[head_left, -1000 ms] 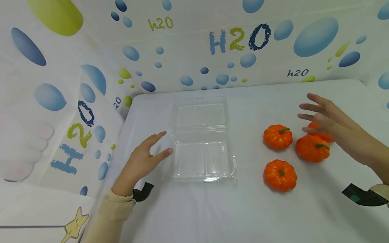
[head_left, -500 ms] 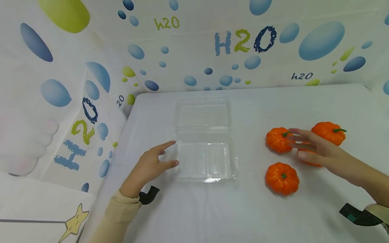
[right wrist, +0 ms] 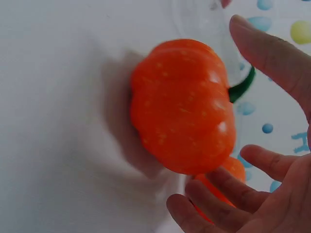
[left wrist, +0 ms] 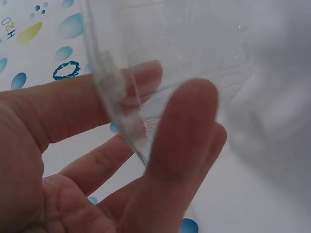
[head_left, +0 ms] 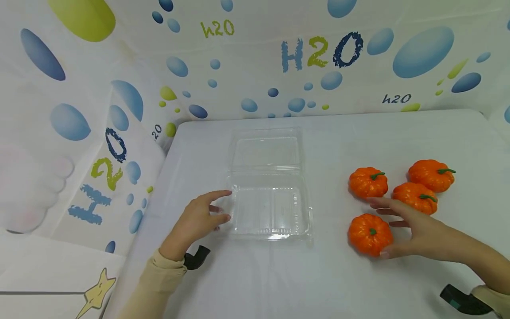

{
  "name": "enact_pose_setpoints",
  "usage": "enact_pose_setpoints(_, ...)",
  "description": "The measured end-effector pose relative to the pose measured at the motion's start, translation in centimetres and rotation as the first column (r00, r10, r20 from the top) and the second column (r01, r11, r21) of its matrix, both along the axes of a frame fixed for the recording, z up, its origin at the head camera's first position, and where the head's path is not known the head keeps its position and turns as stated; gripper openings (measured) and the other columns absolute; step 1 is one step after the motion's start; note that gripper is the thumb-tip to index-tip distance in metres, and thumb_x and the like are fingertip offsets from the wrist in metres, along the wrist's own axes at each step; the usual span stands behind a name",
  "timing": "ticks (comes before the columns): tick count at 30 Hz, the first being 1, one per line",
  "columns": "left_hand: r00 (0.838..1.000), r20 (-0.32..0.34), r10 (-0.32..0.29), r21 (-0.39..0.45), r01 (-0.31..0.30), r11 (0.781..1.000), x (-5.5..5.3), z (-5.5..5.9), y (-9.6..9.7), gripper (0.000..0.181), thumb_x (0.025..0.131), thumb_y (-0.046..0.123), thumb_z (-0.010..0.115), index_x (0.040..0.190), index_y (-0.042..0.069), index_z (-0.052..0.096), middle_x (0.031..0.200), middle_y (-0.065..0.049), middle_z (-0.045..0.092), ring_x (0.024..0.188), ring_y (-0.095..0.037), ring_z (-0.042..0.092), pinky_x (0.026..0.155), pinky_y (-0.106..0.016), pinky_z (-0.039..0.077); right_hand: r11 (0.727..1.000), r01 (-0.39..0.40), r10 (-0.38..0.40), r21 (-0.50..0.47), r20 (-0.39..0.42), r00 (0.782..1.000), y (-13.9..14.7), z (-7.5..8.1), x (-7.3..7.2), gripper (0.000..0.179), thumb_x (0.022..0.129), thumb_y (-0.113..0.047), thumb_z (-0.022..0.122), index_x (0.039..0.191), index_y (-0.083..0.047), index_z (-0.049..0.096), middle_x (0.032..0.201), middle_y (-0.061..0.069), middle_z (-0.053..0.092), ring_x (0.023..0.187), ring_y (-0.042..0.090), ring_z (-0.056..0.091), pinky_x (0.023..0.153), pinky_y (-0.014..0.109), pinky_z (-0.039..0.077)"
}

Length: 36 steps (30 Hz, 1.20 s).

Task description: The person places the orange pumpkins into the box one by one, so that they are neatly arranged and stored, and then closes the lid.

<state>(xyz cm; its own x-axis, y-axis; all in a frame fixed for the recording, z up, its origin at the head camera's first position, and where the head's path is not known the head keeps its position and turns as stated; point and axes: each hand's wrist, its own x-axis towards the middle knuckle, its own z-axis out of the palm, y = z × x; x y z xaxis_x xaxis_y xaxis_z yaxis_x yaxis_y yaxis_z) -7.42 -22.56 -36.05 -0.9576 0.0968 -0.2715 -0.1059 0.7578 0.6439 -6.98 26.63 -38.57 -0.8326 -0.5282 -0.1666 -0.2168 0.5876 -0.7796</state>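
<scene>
So I'm running this from a distance, and the step in hand looks like the grab of the front pumpkin (head_left: 369, 235), the one sitting closest to the table's (head_left: 275, 279) near edge. My right hand (head_left: 418, 232) is on its right side with thumb and fingers spread around it. Not a real hold: the right wrist view shows a gap between the thumb and the orange skin, and I can't tell if a fingertip grazes it.

The other three sit just behind, on the right half of the table: the back-left pumpkin (head_left: 367, 182), the middle pumpkin (head_left: 412, 198) and the back-right pumpkin (head_left: 432, 175), the last one nearest the far right corner.

My left hand (head_left: 199, 217) is over at the left side of the clear plastic box (head_left: 255, 212), thumb and fingers apart, rim between them. Can't tell if they actually press it. The box is toward the table's left edge, lid (head_left: 267, 153) folded back toward the far edge.

Next move, imo: curl the right thumb and fingers in from both sides, then lift straight up so the middle one doesn't get bumped. I'd go easy with the left, that plastic looks flimsy.
</scene>
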Motion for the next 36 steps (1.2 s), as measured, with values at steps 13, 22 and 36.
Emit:
enact_pose_setpoints(13,0.999,0.021,0.027,0.039,-0.028,0.999,-0.2,-0.3,0.1,0.057,0.088,0.004,0.072,0.143,0.012,0.057,0.113,-0.02,0.068,0.059,-0.016,0.067,0.063,-0.033,0.057,0.985,0.085,-0.069,0.152,-0.109,0.992,-1.8,-0.7,1.7,0.112,0.063,-0.06,0.089,0.154,-0.021,0.037,0.144,0.009,0.043,0.123,0.035,0.051,0.092,0.062,0.05)
enact_pose_setpoints(22,0.999,0.015,0.032,0.037,-0.032,0.999,-0.2,-0.3,-0.1,0.057,0.089,0.003,0.07,0.143,0.013,0.057,0.116,-0.021,0.066,0.058,-0.015,0.066,0.062,-0.033,0.057,0.973,0.109,-0.081,0.204,-0.141,0.987,-2.9,-1.4,2.0,0.102,0.063,-0.051,0.094,0.145,-0.017,0.045,0.138,0.013,0.041,0.123,0.039,0.048,0.089,0.071,0.047)
enact_pose_setpoints(36,0.999,0.013,0.037,0.04,-0.038,0.999,0.0,-0.3,-0.1,0.056,0.089,0.003,0.069,0.143,0.013,0.058,0.112,-0.019,0.068,0.057,-0.016,0.065,0.06,-0.032,0.056,0.986,0.102,-0.084,0.131,-0.14,0.987,-4.6,1.2,0.9,0.103,0.071,-0.043,0.093,0.155,-0.018,0.039,0.136,0.008,0.043,0.117,0.031,0.051,0.085,0.044,0.056)
